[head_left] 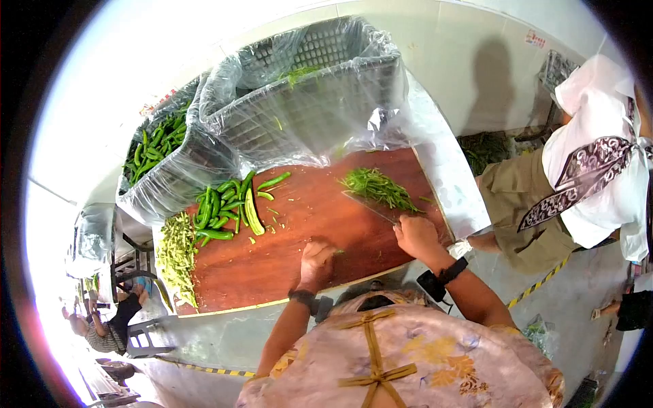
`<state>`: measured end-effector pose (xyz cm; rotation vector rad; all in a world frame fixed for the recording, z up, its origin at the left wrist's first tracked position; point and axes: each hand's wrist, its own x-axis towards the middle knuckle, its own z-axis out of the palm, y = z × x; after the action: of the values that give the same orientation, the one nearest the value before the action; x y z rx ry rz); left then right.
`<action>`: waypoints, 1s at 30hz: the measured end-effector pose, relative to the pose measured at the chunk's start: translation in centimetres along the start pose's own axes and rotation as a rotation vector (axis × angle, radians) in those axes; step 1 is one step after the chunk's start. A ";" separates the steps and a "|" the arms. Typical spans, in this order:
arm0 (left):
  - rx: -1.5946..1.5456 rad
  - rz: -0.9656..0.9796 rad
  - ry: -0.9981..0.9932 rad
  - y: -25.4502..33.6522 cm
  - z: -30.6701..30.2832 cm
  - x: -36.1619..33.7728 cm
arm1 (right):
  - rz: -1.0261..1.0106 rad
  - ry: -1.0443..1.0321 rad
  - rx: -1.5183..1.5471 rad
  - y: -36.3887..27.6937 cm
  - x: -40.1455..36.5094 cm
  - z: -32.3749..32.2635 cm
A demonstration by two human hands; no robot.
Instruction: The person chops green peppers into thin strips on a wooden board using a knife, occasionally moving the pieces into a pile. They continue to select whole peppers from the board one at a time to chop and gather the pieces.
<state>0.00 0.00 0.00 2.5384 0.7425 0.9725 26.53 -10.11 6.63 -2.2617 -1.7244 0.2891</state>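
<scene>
My right hand (416, 236) grips a knife (373, 209), its thin blade pointing up and left beside a heap of shredded green pepper (379, 188). Over the front of the reddish-brown board (292, 224), my left hand (317, 262) is closed, a tiny green bit showing at its fingertips; I cannot tell what it holds. Whole green peppers (216, 209) lie piled on the board's left half, with a pale split pepper (254, 212) at their edge. Pale green scraps (175, 255) cover the far left end.
Behind the board stands a plastic-lined crate (306, 102) with some shreds on its rim. Left of it, another lined crate (170, 162) holds many green peppers. A person in white (598, 156) is close on the right; another person (102, 330) sits far left.
</scene>
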 end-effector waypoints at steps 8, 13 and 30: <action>-0.035 0.020 0.022 1.3 -0.6 -0.1 | 0.012 0.026 0.091 -1.8 -2.1 -0.8; -0.008 0.051 0.033 0.2 -0.5 0.3 | 0.001 -0.070 0.151 -3.0 -2.9 0.9; 0.031 0.262 -0.122 -1.6 0.4 1.5 | 0.081 0.043 0.147 -5.9 -5.1 3.2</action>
<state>0.68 2.11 -0.23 2.7418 0.3998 0.8779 18.80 -13.23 5.60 -2.2181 -1.5399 0.3683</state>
